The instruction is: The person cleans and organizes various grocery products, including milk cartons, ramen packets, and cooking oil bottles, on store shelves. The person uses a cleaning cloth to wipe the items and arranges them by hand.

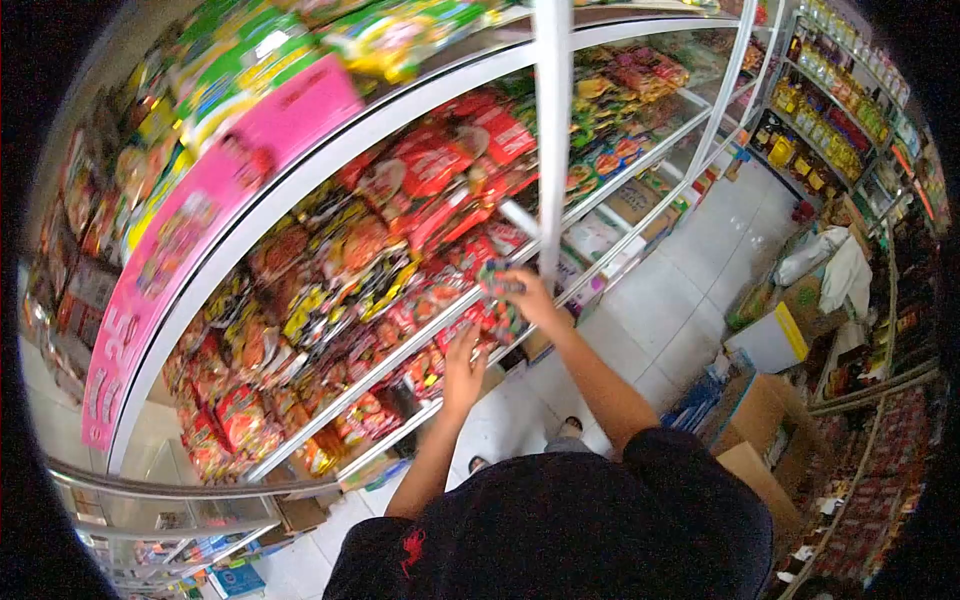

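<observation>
Nearest is the person's dark shirt (550, 520), both bare arms reaching past it to a white-framed display case (553, 130). The left hand (463, 370) is at the case's front rail, fingers extended and a little apart, beside red packets (428, 372); blur hides whether the fingertips touch them. The right hand (528, 298), farther along the rail, has fingers and thumb closed on a small dark item (497, 279), too blurred to identify, in front of the case's red goods.

To the right, an open cardboard box (770, 415) stands on the floor; its contents cannot be made out. Past it is a white box with a yellow edge (770, 340), and pale bags (848, 280) lie over cartons.

Inside the case, black-and-yellow packets (350, 270) lie in layers, with large red packs (450, 165) behind them and green and yellow packs (600, 110) toward the far end. More cartons (638, 212) fill the space below. Bright green packs (250, 75) sit on top, above a pink sign (215, 195).

Farthest off, a shelf rack holds rows of yellow and amber bottles (788, 142).
</observation>
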Demonstrator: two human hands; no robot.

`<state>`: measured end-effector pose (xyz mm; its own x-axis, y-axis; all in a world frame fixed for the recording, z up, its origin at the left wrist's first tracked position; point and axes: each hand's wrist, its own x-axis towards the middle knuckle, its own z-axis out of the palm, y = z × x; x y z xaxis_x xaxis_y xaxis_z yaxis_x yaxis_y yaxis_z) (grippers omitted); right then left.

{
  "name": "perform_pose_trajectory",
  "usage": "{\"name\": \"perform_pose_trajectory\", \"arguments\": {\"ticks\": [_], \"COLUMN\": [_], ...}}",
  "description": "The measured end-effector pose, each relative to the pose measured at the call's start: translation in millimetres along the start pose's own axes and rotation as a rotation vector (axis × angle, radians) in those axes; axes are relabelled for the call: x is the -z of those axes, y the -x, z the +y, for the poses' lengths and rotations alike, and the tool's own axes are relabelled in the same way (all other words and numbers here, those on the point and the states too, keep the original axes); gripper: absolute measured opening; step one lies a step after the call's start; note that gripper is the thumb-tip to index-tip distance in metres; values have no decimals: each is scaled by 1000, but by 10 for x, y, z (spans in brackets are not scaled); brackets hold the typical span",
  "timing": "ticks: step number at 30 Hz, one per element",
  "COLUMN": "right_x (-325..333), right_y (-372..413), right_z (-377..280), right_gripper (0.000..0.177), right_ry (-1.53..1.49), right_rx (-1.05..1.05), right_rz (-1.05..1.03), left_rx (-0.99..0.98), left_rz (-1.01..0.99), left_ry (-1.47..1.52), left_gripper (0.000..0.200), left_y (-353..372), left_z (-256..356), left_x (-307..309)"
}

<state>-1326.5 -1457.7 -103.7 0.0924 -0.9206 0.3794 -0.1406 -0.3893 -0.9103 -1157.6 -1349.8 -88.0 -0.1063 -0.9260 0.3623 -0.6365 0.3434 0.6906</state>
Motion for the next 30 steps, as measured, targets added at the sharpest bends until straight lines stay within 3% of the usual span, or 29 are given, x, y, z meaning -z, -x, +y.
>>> {"name": "perform_pose_trajectory", "arguments": {"ticks": [1,2,3,5,7,9,11,12,15,16,20,23,25,26,28,30], "right_x": [176,394,536,908,1162,1427,1682,1826,2158,2235,2710,3041,3287,3414,3559,3560], "right_y": [115,207,309,410,492,518,456,400,366,343,33,-449,-975,-1268,-1727,-1939], "right_z": [-95,-172,55,-234,5,138,-19,-245,-4,53,373,692,922,1032,1226,1343], "right_gripper": [28,34,38,43,45,48,57,61,56,47,38,35,35,35,44,50], "right_ry": [-217,-267,-249,-319,-401,-471,-456,-396,-320,-330,-282,-130,217,224,593,679], "right_rx": [-170,-192,-267,-414,-418,-422,-406,-409,-344,-347,-411,-379,-232,-236,30,3], "right_rz": [-23,-47,-42,-72,-36,-7,49,38,76,104,60,93,197,186,90,-36], "left_rx": [-13,32,34,-54,-55,113,-6,-58,-56,-99,-166,-150,-9,9,78,182], "left_rz": [-36,-123,-130,-94,-74,-20,-11,96,231,246,262,263,152,160,160,139], "left_ry": [26,33,32,296,322,441,323,297,318,310,203,72,57,28,-60,-263], "left_gripper": [53,63,63,62,56,50,45,45,47,47,53,59,61,62,64,65], "left_y": [-81,-151,-216,-308,-518,-802,-1164,-1334,-1855,-1996,-2422,-2655,-2674,-2694,-2701,-2766], "left_z": [118,269,368,539,801,953,1109,1092,1219,1211,1163,1077,980,969,969,1044], "left_x": [-241,-434,-654,-1074,-1333,-1568,-1679,-1792,-1795,-1833,-2011,-2163,-2235,-2257,-2286,-2265]}}
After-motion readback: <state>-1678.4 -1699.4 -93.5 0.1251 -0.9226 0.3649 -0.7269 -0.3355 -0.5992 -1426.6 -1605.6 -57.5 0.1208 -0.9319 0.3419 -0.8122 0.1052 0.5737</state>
